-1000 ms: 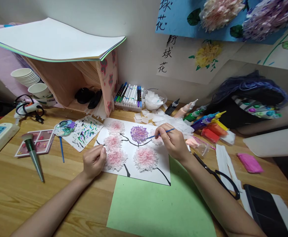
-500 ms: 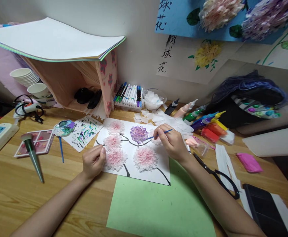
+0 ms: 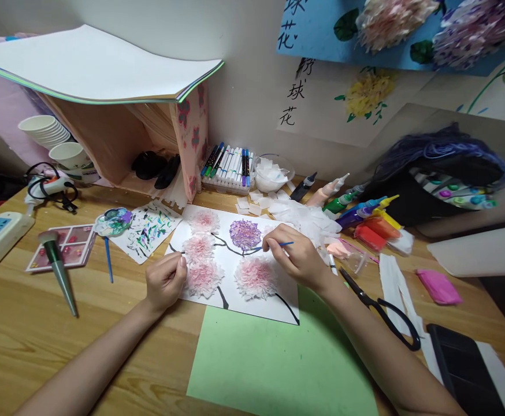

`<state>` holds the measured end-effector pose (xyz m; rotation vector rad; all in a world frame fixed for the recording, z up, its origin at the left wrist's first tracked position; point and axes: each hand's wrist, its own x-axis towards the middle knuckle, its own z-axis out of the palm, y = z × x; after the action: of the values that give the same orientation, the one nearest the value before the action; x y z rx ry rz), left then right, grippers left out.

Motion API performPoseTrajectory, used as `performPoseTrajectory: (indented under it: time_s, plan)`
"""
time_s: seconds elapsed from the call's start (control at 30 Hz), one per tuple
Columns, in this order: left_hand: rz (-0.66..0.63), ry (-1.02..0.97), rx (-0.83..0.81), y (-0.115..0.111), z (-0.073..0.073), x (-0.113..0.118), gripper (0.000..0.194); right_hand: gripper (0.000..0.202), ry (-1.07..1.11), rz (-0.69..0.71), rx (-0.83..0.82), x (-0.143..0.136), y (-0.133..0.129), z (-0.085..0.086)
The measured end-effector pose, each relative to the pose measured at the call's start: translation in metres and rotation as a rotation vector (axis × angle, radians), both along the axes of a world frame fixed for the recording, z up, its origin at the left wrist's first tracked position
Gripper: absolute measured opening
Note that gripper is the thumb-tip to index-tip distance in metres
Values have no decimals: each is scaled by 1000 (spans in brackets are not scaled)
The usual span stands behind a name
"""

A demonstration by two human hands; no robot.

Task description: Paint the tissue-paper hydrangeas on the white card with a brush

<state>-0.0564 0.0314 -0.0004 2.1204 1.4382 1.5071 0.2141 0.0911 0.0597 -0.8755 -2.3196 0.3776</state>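
My right hand (image 3: 293,254) pinches a thin blue paintbrush (image 3: 283,244) over a white sheet (image 3: 285,297). The brush lies nearly level, its tip by the lower edge of a purple crinkled-paper flower (image 3: 244,234). Whether the tip touches the sheet I cannot tell. My left hand (image 3: 166,281) rests as a fist on the sheet's left edge, next to a pink paper flower (image 3: 204,277); nothing shows in it. More pink flowers and black painted branches are on the sheet. Another pink flower (image 3: 255,277) sits below the purple one.
Green paper (image 3: 278,358) lies under the sheet. Left are a paint-smeared palette (image 3: 114,222), a blotched paper (image 3: 146,231) and a large makeup-style brush (image 3: 57,271). Paper scraps (image 3: 304,215), paint bottles (image 3: 328,189) and markers (image 3: 230,167) stand behind. Black scissors (image 3: 382,309) lie right.
The paintbrush has tilted flatter, its handle end dropping down and left. My right hand has shifted slightly left and lower. My left fist stays in place.
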Motion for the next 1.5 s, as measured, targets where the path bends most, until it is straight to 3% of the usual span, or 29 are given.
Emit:
performPoseTrajectory:
  time_s: [0.63, 1.03, 1.5]
  plan:
    - [8, -10, -15, 1, 0, 0, 43, 19, -24, 45, 132, -4, -2, -1]
    - [3, 0, 2, 0, 0, 0, 41, 21, -187, 132, 428, -8, -2, -7]
    - [-6, -4, 4, 0, -4, -2, 39, 17, -157, 135, 456, -7, -2, -3]
